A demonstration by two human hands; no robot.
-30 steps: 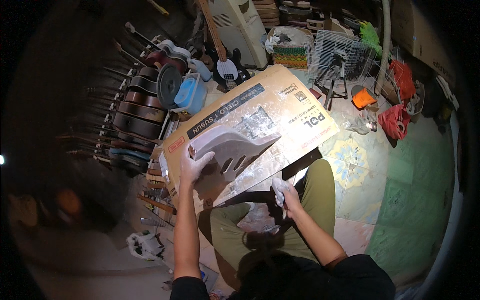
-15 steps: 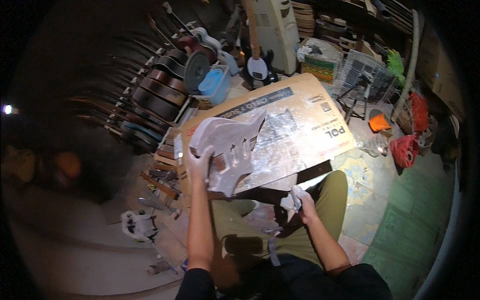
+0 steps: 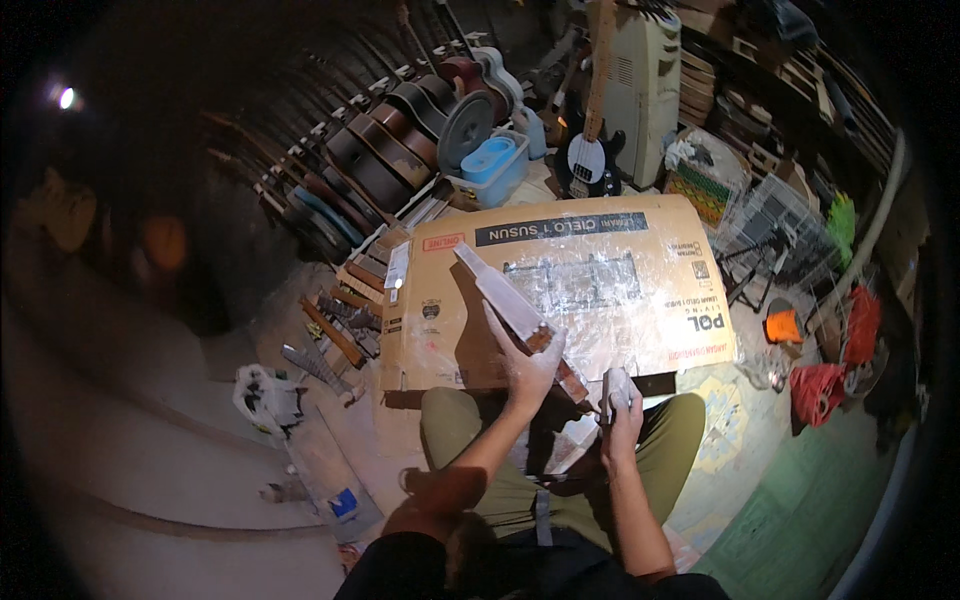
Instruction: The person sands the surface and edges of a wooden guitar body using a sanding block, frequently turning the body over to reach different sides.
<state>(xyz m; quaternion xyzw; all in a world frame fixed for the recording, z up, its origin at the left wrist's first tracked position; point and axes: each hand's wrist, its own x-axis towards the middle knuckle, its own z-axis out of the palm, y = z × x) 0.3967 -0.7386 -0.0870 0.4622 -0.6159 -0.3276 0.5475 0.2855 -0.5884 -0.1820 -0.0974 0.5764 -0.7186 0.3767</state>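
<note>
My left hand [image 3: 530, 372] is closed round an unfinished electric guitar body [image 3: 512, 302], coated in pale dust. Turned nearly edge-on, the body slants over the cardboard, from upper left down toward my lap. Bare reddish-brown wood shows along its lower edge, and its broad faces are mostly hidden from view. Close by its lower end, my right hand [image 3: 623, 425] grips a dusty grey block [image 3: 618, 388] that looks like a sanding block. A small gap seems to separate block and guitar body; whether they touch is hard to tell.
A flattened cardboard sheet [image 3: 430, 345] covers the work surface before my knees. Behind it stand a row of guitars [image 3: 375, 150], a plastic tub [image 3: 500, 175] and a black bass guitar [image 3: 585, 165]. Wood offcuts [image 3: 335, 330] lie left; a wire cage [image 3: 790, 225] and red bag [image 3: 817, 390] stand right.
The guitar body has swung from showing its broad face to nearly edge-on, moving right and nearer. My left hand has moved with it. My right hand has raised the block beside its lower end.
</note>
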